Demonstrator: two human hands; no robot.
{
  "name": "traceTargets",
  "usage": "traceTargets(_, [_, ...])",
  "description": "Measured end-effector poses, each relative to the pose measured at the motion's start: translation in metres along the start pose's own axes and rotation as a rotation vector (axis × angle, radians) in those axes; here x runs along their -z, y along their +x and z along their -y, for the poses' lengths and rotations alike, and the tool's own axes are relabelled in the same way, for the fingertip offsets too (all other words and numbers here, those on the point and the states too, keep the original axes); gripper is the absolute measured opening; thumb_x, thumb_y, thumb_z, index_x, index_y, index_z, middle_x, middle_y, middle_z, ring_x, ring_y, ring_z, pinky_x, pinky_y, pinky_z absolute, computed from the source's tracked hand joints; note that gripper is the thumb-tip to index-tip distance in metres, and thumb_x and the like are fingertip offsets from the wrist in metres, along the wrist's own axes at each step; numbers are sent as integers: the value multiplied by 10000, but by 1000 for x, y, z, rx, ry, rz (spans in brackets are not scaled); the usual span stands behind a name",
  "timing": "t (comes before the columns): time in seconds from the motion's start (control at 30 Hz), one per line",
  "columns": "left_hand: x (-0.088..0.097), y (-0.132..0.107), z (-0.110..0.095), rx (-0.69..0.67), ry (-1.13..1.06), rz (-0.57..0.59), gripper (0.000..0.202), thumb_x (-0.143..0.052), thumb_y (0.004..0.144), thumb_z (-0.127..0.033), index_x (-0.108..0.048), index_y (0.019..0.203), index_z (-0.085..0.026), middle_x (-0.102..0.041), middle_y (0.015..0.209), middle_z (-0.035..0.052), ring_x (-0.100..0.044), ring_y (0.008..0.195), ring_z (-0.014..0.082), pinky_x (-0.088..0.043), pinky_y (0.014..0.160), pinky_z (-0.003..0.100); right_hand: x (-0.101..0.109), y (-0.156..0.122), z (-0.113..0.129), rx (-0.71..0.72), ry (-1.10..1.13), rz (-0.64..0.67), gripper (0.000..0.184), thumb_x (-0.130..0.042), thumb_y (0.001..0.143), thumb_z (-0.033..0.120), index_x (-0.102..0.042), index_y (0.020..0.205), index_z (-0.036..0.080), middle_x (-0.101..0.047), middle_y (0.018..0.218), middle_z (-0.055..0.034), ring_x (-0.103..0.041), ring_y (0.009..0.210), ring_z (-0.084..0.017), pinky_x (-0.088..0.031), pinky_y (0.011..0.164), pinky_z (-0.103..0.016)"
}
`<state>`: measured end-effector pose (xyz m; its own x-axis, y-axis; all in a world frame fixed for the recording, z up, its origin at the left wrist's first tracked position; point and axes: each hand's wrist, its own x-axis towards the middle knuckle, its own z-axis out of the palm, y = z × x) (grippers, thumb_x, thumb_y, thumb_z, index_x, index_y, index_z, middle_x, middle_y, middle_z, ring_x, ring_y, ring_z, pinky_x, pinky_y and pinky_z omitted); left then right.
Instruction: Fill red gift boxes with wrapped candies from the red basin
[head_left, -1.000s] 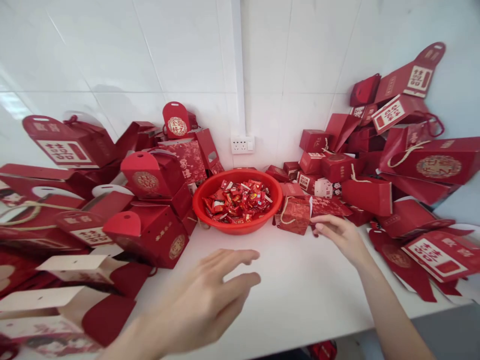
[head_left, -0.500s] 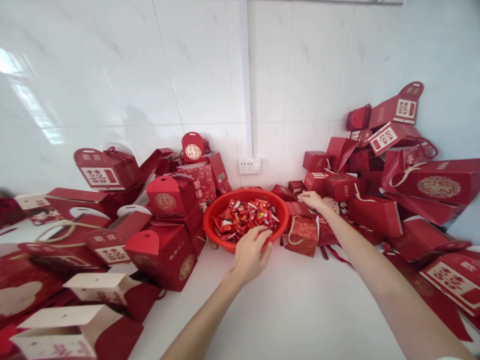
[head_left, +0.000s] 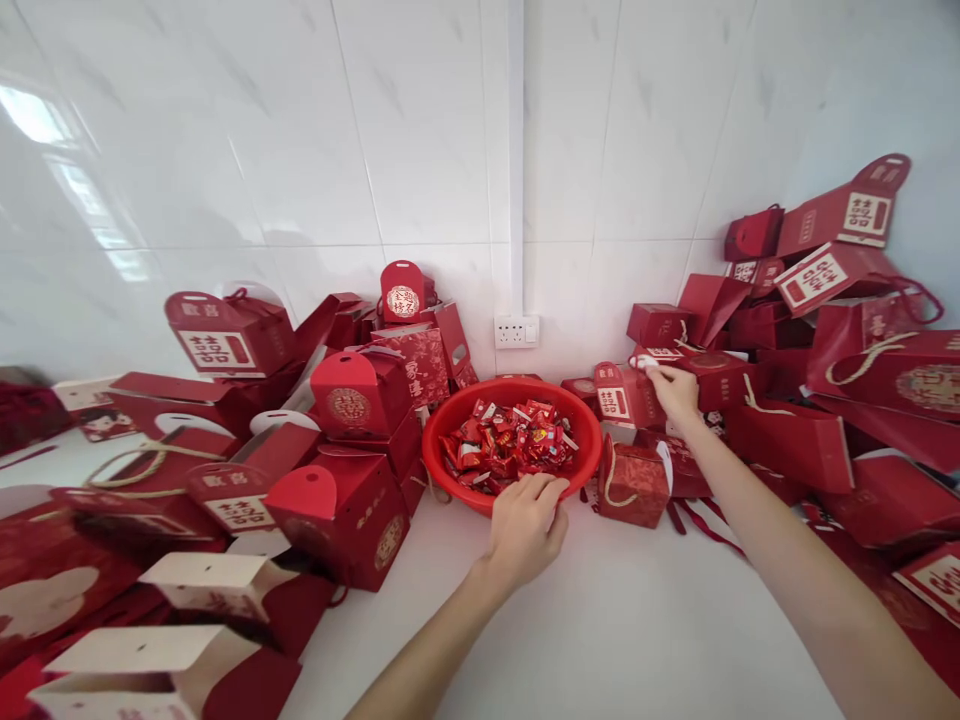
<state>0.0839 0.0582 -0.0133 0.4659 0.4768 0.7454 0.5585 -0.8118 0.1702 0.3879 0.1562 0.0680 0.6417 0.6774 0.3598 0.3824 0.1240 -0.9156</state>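
A red plastic basin [head_left: 592, 450] full of red-wrapped candies [head_left: 510, 435] stands on the white table against the wall. My left hand [head_left: 527, 525] is at its near rim, with the fingers curled over the edge. Right of the basin, my right hand [head_left: 673, 390] pinches the top of a small red gift box [head_left: 630, 397] with a white double-happiness panel. My fingertips cover part of that box. Just below it sits a red patterned box with a rope handle [head_left: 634, 490].
Red gift boxes [head_left: 349, 510] are heaped along the left, some open with white insides [head_left: 142, 655]. Another pile of red boxes [head_left: 795, 430] rises against the right wall. A socket plate [head_left: 517, 332] is on the tiled wall. Dark red ribbons [head_left: 709, 525] lie on the table.
My right hand has taken hold of a double-happiness box, which now stands higher beside the basin. My left hand has closed at the basin's near rim. The view has shifted slightly.
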Motion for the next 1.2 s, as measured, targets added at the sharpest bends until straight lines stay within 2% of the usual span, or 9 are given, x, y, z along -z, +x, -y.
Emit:
traceTargets(0.13, [1, 1, -1, 34, -56, -1, 242, -538, 882, -135, -681, 1068, -195, -757, 1015, 82, -713, 864, 241, -569, 762, 360, 20, -8, 29, 142, 229, -148, 210, -674, 858, 277, -768, 1001, 155, -789, 1123, -86, -687, 1172, -297, -547, 1007, -413])
traceTargets(0.23, [8, 5, -4, 124, -240, -11, 226, -541, 921, -178, -679, 1098, -200, -739, 1077, 89, -710, 950, 233, -570, 836, 359, 39, -35, 45, 200, 359, -136, 242, -718, 781, 331, -788, 974, 204, -812, 1035, -60, -754, 1022, -271, -597, 917, -408])
traceTargets(0.4, [35, 18, -16, 360, -736, -107, 319, -545, 960, -295, -616, 1256, -201, -646, 1246, 115, -660, 1072, 211, -547, 957, 348, 59, -119, 49, 230, 405, 201, 209, -811, 718, 405, -825, 888, 284, -815, 945, -46, -765, 892, -282, -615, 798, -396])
traceTargets(0.53, [61, 20, -33, 426, -895, -5, 446, -578, 906, -280, -554, 1349, -233, -594, 1351, 105, -606, 1173, 250, -513, 1013, 380, 55, -179, 37, 116, 400, 579, 302, -812, 740, 459, -834, 996, 299, -811, 1061, -58, -752, 983, -320, -608, 839, -410])
traceTargets(0.63, [73, 16, -38, 368, -907, 127, 481, -569, 801, -195, -598, 1279, -235, -595, 1349, 82, -550, 1260, 291, -443, 1102, 427, 45, -201, 28, 55, 520, 747, 298, -837, 734, 431, -836, 1008, 314, -807, 1098, -51, -736, 1051, -316, -585, 900, -407])
traceTargets(0.77, [77, 12, -26, 378, -1018, 186, 597, -501, 646, -171, -604, 1230, -238, -580, 1391, 70, -536, 1286, 324, -452, 1084, 472, 32, -209, 15, 16, 610, 813, 361, -862, 690, 415, -834, 1032, 304, -782, 1197, -70, -701, 1144, -339, -554, 964, -447])
traceTargets(0.97, [78, 14, -21, 367, -695, 326, 269, -543, 915, -349, -766, 958, -205, -678, 1148, 89, -634, 1094, 261, -476, 1008, 393, 19, -217, -4, -129, 665, 836, 392, -873, 642, 423, -835, 1011, 295, -805, 1124, -84, -737, 1055, -330, -572, 932, -462])
traceTargets(1.1, [77, 14, -25, 333, -462, 479, 210, -560, 888, -237, -742, 802, -177, -686, 838, 48, -618, 759, 179, -488, 751, 290, 17, -224, -12, -267, 657, 841, 341, -878, 639, 408, -835, 959, 299, -817, 1066, -72, -756, 969, -307, -588, 882, -446])
traceTargets(1.2, [83, 15, -19, 355, -518, 602, 270, -500, 843, -153, -763, 904, -173, -737, 855, 33, -620, 712, 162, -481, 692, 257, 17, -225, -18, -371, 675, 841, 339, -880, 635, 399, -829, 952, 287, -825, 998, -64, -765, 880, -281, -592, 844, -427])
